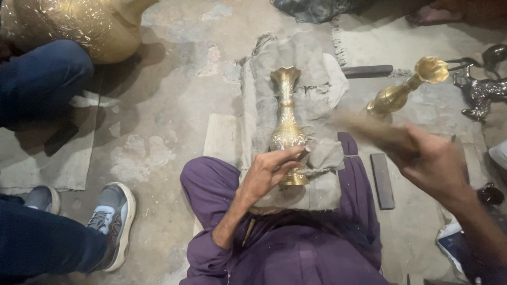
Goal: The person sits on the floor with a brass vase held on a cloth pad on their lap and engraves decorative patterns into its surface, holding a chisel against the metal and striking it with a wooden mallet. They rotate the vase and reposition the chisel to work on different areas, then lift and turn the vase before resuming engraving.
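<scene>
Now left hand (266, 174) fingers curled around brass vase (287, 119) on cloth (317, 105); right hand (433, 161) fingers gripping blurred tool (369, 128)

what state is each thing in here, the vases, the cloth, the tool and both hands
brass vase: lying on the cloth, mouth away from the person, steadied near its base
grey cloth: crumpled, spread under the vase
left hand: fingers on the vase's lower body
right hand: raised, gripping a tool
tool: motion-blurred, kind unclear
second brass vase: tilted on the floor, untouched
dark bar: flat on the floor
</scene>
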